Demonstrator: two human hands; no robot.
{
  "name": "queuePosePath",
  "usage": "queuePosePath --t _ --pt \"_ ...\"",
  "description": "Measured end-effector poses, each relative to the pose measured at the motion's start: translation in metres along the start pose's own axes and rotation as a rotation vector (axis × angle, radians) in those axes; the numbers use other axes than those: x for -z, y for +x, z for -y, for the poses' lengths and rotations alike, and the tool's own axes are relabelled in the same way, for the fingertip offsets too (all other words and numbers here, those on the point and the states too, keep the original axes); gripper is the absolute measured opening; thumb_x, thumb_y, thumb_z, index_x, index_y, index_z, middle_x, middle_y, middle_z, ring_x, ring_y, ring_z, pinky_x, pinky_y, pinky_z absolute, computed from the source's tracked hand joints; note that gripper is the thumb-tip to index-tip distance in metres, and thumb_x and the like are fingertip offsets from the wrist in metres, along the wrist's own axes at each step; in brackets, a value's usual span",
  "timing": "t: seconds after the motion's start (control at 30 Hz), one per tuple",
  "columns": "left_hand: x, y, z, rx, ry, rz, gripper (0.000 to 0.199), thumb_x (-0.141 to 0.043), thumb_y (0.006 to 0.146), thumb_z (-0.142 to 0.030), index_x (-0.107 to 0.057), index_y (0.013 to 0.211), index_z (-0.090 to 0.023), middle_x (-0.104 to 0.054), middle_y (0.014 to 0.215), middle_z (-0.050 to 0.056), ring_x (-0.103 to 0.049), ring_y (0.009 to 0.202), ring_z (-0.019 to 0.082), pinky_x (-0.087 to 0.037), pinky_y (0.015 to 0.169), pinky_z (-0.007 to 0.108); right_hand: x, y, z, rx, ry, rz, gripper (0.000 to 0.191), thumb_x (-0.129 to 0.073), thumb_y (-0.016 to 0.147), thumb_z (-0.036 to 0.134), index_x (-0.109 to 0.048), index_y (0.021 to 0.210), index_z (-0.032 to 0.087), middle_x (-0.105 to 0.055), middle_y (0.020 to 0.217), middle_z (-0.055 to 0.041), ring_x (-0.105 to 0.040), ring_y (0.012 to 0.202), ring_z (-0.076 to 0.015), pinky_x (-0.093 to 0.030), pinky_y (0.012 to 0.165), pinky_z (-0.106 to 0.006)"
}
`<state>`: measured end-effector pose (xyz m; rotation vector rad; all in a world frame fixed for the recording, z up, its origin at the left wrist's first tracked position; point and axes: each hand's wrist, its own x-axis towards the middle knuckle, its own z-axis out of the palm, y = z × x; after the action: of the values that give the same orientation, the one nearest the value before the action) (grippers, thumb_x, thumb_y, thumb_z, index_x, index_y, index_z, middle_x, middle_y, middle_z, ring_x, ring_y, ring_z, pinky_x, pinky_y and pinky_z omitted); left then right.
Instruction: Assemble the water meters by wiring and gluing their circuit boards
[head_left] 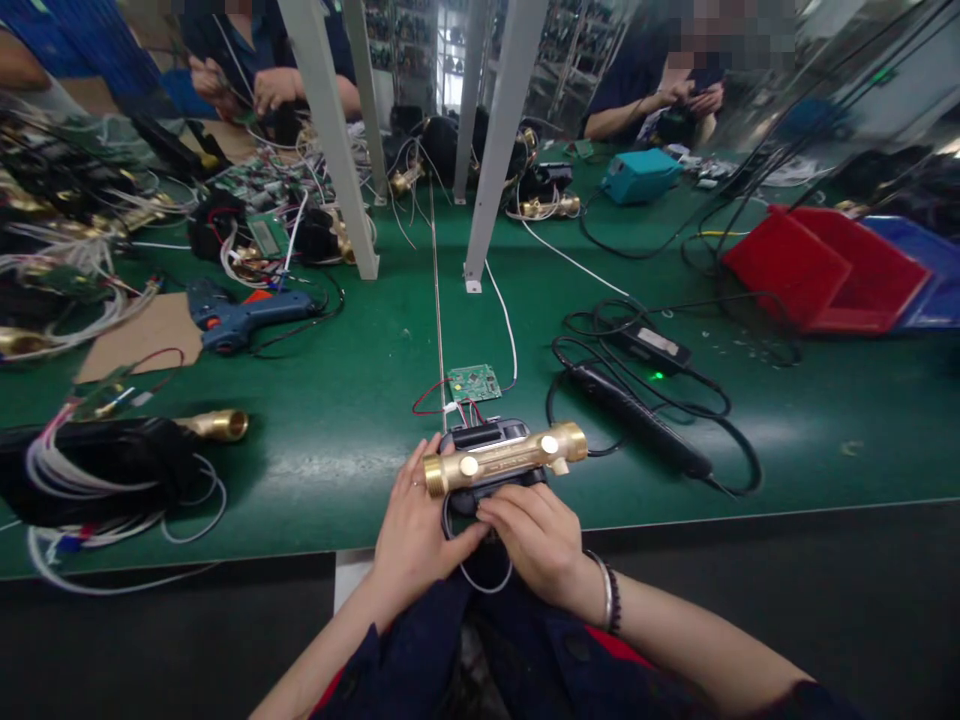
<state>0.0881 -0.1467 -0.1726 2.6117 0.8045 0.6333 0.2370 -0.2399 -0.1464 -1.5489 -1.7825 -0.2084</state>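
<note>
A brass pipe body (510,458) with threaded ends lies across a black plastic housing (487,434) at the table's near edge. My left hand (416,525) is closed round the left side of this housing, its thumb reaching toward the front. My right hand (541,535) has its fingers pinched at the housing's near side, below the brass pipe; what lies between the fingertips is hidden. A thin grey cable (486,590) loops down beneath both hands. Just beyond the housing, a small green circuit board (474,383) rests on the table, with red and white wires running to it.
A black pen-shaped electric tool (637,418) with coiled cable lies to the right. At left are a blue glue gun (244,318) and another wired brass-and-black unit (97,470). Grey metal posts (499,140) rise ahead; red bins (832,270) stand right. Other people work across the table.
</note>
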Motion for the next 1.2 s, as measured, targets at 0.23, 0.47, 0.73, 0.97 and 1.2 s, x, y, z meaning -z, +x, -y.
queuePosePath --t 0.23,0.47,0.73,0.97,1.2 --pt "0.0 0.001 0.0 -0.032 0.011 -0.025 0.083 -0.062 0.079 -0.046 -0.019 0.142 -0.012 -0.035 0.138 0.02 -0.03 0.131 0.033 -0.041 0.101 0.05 -0.001 0.001 0.0 0.0 -0.081 0.045 0.013 -0.052 0.09 0.015 -0.064 0.087 0.015 -0.069 0.079 -0.0061 -0.056 0.063 -0.0157 -0.045 0.059 -0.029" --pt "0.001 0.001 -0.001 -0.028 0.005 -0.013 0.087 -0.066 0.076 -0.044 -0.018 0.141 -0.013 -0.035 0.138 0.02 -0.032 0.13 0.033 -0.041 0.101 0.05 0.003 0.001 -0.003 0.088 -0.129 0.089 0.016 -0.05 0.091 0.015 -0.064 0.096 0.011 -0.07 0.084 -0.0083 -0.055 0.063 -0.0167 -0.044 0.056 -0.03" --pt "0.002 0.001 0.0 -0.026 0.019 0.007 0.091 -0.071 0.071 -0.043 -0.02 0.14 -0.014 -0.033 0.139 0.02 -0.031 0.13 0.035 -0.043 0.099 0.051 0.032 0.0 -0.013 0.065 0.003 0.038 0.025 -0.049 0.089 0.008 -0.059 0.111 0.013 -0.068 0.092 -0.0086 -0.06 0.076 -0.0165 -0.05 0.065 -0.027" --pt "0.004 0.002 0.0 -0.013 0.043 0.014 0.087 -0.068 0.073 -0.041 -0.02 0.14 -0.012 -0.032 0.139 0.021 -0.034 0.128 0.034 -0.044 0.098 0.049 0.084 -0.001 -0.125 -0.413 -0.542 0.177 0.039 -0.056 0.084 0.031 -0.058 0.115 0.008 -0.065 0.098 -0.0191 -0.061 0.087 -0.0326 -0.049 0.076 -0.046" --pt "0.001 0.002 0.0 -0.01 0.019 0.01 0.079 -0.057 0.08 -0.048 -0.019 0.141 -0.014 -0.032 0.14 0.02 -0.033 0.129 0.033 -0.043 0.099 0.051 0.104 0.012 -0.141 -0.869 -0.11 0.222 0.046 -0.068 0.067 0.042 -0.063 0.104 0.017 -0.065 0.081 -0.0076 -0.061 0.071 -0.0268 -0.048 0.065 -0.038"
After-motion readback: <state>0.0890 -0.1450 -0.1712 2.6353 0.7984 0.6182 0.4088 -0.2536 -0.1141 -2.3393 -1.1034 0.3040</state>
